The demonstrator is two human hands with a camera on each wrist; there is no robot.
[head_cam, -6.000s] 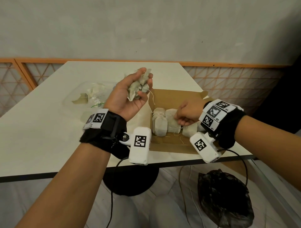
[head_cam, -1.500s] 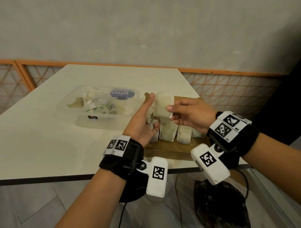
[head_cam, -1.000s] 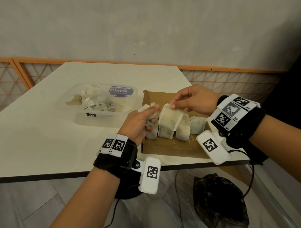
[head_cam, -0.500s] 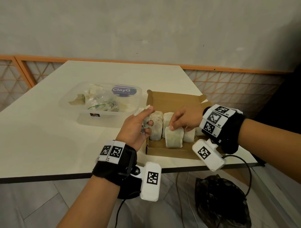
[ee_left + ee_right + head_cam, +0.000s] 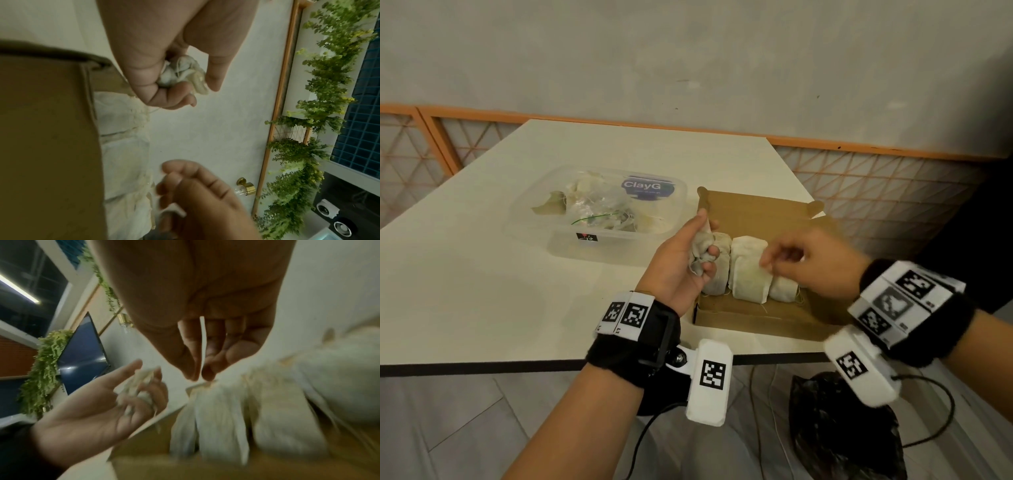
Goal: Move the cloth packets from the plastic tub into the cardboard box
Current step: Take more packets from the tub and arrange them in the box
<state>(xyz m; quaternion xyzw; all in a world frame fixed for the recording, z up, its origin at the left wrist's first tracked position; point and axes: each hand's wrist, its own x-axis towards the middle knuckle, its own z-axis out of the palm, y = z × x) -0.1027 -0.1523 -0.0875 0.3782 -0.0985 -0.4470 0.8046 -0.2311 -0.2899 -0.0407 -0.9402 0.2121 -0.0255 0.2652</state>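
My left hand (image 5: pixel 698 236) is at the left wall of the cardboard box (image 5: pixel 753 212) and grips a crumpled bunch of cloth packets (image 5: pixel 700 251), also visible in the wrist views (image 5: pixel 180 71) (image 5: pixel 135 386). Several packets (image 5: pixel 748 277) stand upright in a row inside the box. My right hand (image 5: pixel 774 263) hovers just over them, blurred, fingers loosely curled. Its thumb and forefinger tips (image 5: pixel 198 378) are close together above a packet's top, and I see nothing held. The clear plastic tub (image 5: pixel 602 251) to the left holds a few more pale packets among wrappers.
The white table (image 5: pixel 482 291) has bare surface to the left of the box and in front of the tub, and its front edge runs just below my wrists. A black plastic bag (image 5: pixel 842 428) and cables lie on the floor under the right side. An orange lattice rail lines the wall.
My right hand took a packet from my left hand and set it upright in the box. It has now let go and lifted. My left hand has stayed by the box, still gripping its bunch.
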